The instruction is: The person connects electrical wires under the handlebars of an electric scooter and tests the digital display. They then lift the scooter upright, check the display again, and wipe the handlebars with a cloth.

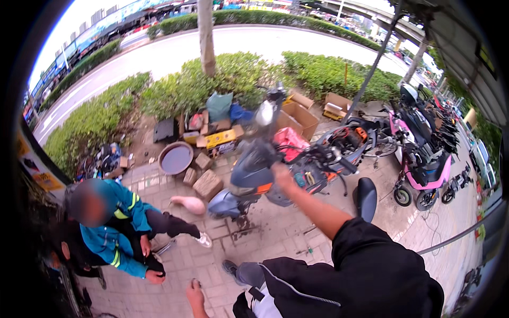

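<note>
My right arm stretches over a partly stripped grey-and-orange electric scooter (pixel 249 172). My right hand (pixel 282 175) is at its front, against a dark grey panel (pixel 260 155) smeared by motion; its fingers are hidden, so I cannot tell whether it grips the panel. Cables and inner parts show in the open scooter body. A red-pink cloth or bag (pixel 290 143) lies just beyond the hand. Low beside my leg, my left hand (pixel 196 299) hangs with fingers curled; a dark spot shows at the fingertips, too small to name.
A seated person in a teal jacket (pixel 122 206) is at left. A loose black seat (pixel 366 199) and a green-handled tool (pixel 306 250) lie on the paving. Beyond are a basin (pixel 176 159), bricks (pixel 208 184) and cardboard boxes (pixel 299 119). A pink scooter (pixel 424 175) stands right.
</note>
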### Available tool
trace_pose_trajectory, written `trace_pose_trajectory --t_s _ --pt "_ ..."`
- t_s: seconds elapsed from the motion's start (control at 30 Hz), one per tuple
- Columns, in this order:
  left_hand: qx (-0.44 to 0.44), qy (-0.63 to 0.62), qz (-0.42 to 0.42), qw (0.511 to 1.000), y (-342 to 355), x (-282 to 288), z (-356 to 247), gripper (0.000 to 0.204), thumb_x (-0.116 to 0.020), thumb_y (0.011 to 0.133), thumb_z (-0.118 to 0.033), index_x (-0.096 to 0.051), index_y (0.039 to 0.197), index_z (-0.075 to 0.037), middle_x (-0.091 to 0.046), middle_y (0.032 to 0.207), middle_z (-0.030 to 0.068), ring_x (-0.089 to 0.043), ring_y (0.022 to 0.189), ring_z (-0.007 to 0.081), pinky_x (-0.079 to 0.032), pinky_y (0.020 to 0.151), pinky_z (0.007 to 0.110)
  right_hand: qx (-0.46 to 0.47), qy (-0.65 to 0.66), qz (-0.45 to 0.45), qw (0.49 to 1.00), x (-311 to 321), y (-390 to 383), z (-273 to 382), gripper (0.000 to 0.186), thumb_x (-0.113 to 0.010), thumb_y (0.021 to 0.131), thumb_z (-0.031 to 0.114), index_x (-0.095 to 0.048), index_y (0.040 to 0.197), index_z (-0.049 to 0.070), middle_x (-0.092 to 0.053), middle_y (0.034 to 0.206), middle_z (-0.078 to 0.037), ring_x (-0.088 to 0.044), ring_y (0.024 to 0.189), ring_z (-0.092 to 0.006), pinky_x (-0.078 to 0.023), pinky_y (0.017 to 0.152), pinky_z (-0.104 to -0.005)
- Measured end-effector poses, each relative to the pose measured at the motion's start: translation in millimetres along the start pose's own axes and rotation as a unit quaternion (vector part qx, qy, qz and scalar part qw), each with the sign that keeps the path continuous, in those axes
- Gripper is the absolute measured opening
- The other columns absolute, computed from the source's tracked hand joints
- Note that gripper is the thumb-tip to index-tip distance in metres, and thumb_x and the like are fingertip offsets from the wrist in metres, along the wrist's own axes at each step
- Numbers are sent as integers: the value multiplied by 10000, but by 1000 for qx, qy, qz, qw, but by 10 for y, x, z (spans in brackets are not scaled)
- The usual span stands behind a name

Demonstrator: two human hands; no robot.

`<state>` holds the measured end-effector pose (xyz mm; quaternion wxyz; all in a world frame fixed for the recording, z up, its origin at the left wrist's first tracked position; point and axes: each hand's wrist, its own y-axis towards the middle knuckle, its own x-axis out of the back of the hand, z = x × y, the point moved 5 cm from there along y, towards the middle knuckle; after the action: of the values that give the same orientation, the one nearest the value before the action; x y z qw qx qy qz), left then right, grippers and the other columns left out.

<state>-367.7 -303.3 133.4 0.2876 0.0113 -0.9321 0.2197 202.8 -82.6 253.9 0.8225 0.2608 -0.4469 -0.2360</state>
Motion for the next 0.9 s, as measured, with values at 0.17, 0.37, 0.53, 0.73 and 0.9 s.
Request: trace_pose_trajectory --t_s 0.17,0.37,0.53,0.73,0.9 --pt "139 -258 -201 935 -368 1578 1495 364 -465 943 -273 -526 1193 -16 -625 1001 149 -596 909 295 -458 751 398 -232 73 -66 968 -414 881 59 603 -405 961 401 -424 1316 -86 -480 1319 -271 -457 1242 -374 -339 1043 -384" --pt "345 -257 -217 876 -1412 2276 3020 429 -442 952 -314 -494 1271 -31 -608 1135 157 -587 987 295 -458 801 449 -198 -223 68 952 -942 1005 101 723 -480 888 502 -401 1333 -62 -468 1320 -277 -452 1237 -381 -367 1015 -429" --pt "376 -232 -205 873 -1105 2360 2628 394 -470 946 -320 -535 1190 -17 -635 1012 133 -613 860 264 -476 673 390 -296 -188 92 932 -765 785 201 711 -433 894 554 -447 1302 -27 -508 1265 -282 -495 1193 -392 -379 1003 -455" --pt "373 -223 -229 871 -1612 2920 2715 371 -504 938 -327 -584 1094 -1 -667 863 104 -645 708 227 -497 520 320 -362 -101 224 899 -902 -219 669 526 -467 922 470 -643 1107 11 -630 1124 -218 -598 1041 -327 -449 870 -400" --pt "301 -82 -154 938 -1360 3485 2601 444 -547 874 -358 -626 1093 21 -664 970 217 -648 901 304 -500 786 373 -287 -84 392 870 -2318 -1996 1425 370 -660 759 124 -631 1080 -56 -684 913 -145 -654 841 -248 -511 761 -364"
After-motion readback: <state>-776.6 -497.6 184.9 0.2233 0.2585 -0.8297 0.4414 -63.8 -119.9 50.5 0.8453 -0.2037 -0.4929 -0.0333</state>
